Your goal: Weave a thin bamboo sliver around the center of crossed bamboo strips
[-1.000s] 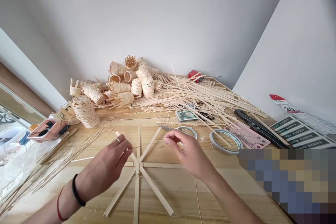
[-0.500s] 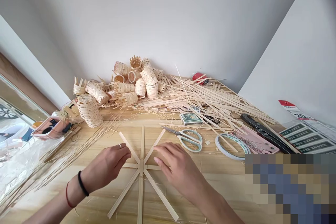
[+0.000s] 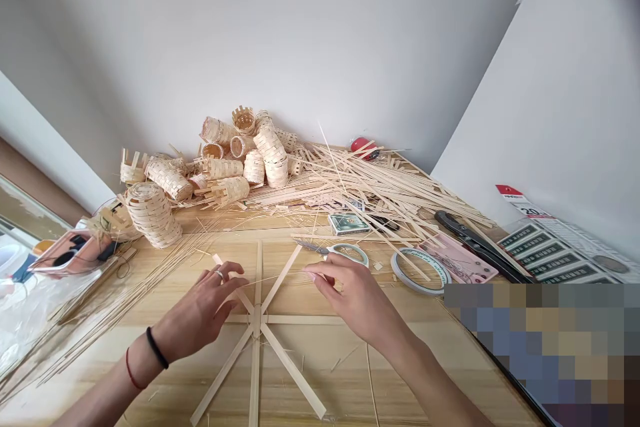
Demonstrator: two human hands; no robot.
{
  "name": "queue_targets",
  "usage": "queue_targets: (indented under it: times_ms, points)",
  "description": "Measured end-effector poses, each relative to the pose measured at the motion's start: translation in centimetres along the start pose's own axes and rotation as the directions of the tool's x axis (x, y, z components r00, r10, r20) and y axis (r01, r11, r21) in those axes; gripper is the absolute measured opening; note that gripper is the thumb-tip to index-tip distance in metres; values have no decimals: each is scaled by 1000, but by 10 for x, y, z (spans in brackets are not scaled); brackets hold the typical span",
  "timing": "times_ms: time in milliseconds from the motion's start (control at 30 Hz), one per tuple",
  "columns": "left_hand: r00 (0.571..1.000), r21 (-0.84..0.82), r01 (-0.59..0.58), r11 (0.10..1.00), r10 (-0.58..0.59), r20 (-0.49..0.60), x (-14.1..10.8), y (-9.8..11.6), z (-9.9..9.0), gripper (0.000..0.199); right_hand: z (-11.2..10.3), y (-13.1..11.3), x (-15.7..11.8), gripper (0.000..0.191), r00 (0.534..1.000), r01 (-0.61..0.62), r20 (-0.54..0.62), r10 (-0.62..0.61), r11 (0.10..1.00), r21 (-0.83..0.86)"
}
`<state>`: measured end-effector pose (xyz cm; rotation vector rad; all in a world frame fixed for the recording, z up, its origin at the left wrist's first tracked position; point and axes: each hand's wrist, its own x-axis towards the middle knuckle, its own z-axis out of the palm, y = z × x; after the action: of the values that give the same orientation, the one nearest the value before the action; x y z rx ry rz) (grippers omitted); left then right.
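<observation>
A light wooden surface (image 3: 320,400) fills the lower view, with a heap of woven bamboo baskets (image 3: 225,167) and loose bamboo strips (image 3: 390,190) along its far side. Near the middle, a star-shaped frame of crossed bamboo strips (image 3: 257,340) lies flat, bound at its centre. The left hand (image 3: 200,310) has an open grip, fingers spread just over the frame and holding nothing. The right hand (image 3: 353,293), right of the frame, pinches a thin bamboo strand (image 3: 280,275) stretched above it. Beyond that hand lie scissors (image 3: 313,248) and a roll of tape (image 3: 420,270).
</observation>
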<state>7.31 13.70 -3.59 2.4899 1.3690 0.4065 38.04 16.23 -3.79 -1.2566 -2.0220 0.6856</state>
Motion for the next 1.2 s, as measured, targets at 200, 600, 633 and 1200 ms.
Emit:
queue_targets:
  times_ms: [200,600,633,1200]
  points:
    - [999,-80,33,996,-34,-8,-1,-6,12,18,-3,12,3,24,998,-38,-58,35,998,-50]
    - [991,-182,113,977,-123,-47,-12,-1,17,17,-6,21,0,24,972,-55,-237,3,975,-217]
    - [989,-191,117,975,-131,-64,-12,-2,18,17,-3,23,-1,24,967,-62,-253,0,970,-234]
    - [984,-133,165,977,-172,-39,-19,21,15,23,21,-3,-8,15,937,24,-325,-128,952,-306]
